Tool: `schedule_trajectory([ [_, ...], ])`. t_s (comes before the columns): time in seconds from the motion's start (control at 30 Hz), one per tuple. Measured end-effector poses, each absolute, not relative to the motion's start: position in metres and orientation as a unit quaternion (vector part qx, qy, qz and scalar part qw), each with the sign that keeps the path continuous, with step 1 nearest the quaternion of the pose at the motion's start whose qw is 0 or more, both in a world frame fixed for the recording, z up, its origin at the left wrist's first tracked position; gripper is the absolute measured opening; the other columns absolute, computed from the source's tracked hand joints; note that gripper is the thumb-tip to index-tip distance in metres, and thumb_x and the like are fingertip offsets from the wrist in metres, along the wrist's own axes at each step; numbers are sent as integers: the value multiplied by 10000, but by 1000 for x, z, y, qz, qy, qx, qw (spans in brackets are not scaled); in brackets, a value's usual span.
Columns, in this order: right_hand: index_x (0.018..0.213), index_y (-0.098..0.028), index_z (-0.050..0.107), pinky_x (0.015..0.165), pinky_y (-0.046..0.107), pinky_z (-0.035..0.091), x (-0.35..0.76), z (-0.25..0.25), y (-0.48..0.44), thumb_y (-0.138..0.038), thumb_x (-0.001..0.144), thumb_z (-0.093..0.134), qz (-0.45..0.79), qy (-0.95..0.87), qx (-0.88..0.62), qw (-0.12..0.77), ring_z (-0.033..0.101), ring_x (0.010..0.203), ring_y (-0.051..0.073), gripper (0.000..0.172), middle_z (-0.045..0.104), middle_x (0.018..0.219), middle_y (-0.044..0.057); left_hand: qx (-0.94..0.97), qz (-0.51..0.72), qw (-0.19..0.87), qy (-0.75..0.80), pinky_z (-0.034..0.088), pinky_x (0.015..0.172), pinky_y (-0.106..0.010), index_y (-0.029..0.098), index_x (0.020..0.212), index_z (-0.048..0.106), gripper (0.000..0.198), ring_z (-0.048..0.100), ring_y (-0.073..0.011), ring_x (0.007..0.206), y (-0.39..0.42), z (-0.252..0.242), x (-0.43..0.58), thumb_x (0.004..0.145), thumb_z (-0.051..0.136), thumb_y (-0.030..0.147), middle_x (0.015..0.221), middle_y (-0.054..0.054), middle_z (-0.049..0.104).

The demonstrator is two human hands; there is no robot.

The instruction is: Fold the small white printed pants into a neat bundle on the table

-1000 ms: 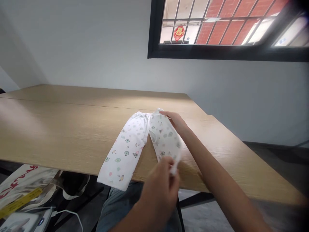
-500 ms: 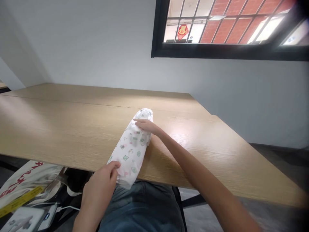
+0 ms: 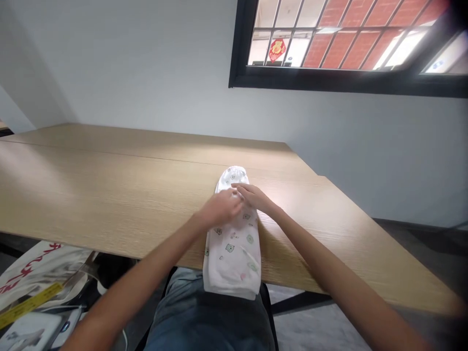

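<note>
A white cloth piece (image 3: 234, 248) printed with small green and pink cartoon figures lies folded into a long strip on the table. It looks like a garment, but its kind is unclear. Its far end is gathered, while the near end hangs past the table's front edge above my lap. My right hand (image 3: 253, 197) rests on its upper part with fingers stretched out. Beside it, my left hand (image 3: 224, 207) is over the cloth's left side, close to the right fingertips. Motion smears the left fingers, so their grip cannot be made out.
The wooden table (image 3: 109, 190) reaches to a pale wall with a dark-framed window (image 3: 325, 80). Below its front edge at left are a white bag with red writing (image 3: 32, 268), a yellow strip (image 3: 31, 304) and a white box-like item (image 3: 31, 331).
The cloth has swung from slanted to nearly straight and shifted right. My left hand has left its near corner and moved up beside my right hand, which has also shifted right.
</note>
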State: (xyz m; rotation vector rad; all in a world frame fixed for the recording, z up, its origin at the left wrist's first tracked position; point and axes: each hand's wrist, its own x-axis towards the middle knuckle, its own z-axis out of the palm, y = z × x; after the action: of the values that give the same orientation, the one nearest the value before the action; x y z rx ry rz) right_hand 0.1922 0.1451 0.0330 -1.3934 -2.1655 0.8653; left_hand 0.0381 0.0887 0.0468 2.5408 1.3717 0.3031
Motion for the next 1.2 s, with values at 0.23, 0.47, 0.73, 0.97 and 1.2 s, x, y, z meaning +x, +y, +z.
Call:
schedule_trajectory([
  [0.23,1204,-74,504,1068,361,169,179,15,170,-243,909,281,140,-869,-466,90,243,1296,207,407,348,1365,119,891,61,90,441,91,1148,-539,173,1286,317,443,116,-225,1315,136,6,40,888,258,358,1364,-92,209],
  [0.47,1417,-38,175,1073,463,47,160,4,213,-349,928,138,16,-822,-569,2,47,1348,228,581,65,1454,110,921,45,-7,387,320,1097,-463,337,1346,63,500,120,-229,1319,-4,-6,11,877,219,410,1405,64,43],
  [0.73,1401,-36,218,1063,501,58,161,15,200,-345,937,139,-3,-843,-537,-38,104,1339,248,563,124,1445,141,894,119,-230,366,466,959,-312,244,1340,206,556,295,-202,1245,-40,-25,-4,831,431,257,1396,38,147],
  [0.97,1195,-135,531,1077,472,114,190,48,97,-539,922,153,122,-929,-347,-52,347,1246,226,617,423,1313,104,887,219,-226,339,452,914,-288,294,1239,394,455,403,-143,1135,-25,-21,-4,834,290,115,1337,104,274],
  [1.2,1298,-27,427,1058,454,221,213,29,-6,-715,571,601,37,-953,-301,24,333,1236,319,1016,347,1350,174,923,220,-145,279,375,986,-304,268,1195,435,359,406,-141,1119,-15,-15,-17,854,365,178,1263,59,396],
])
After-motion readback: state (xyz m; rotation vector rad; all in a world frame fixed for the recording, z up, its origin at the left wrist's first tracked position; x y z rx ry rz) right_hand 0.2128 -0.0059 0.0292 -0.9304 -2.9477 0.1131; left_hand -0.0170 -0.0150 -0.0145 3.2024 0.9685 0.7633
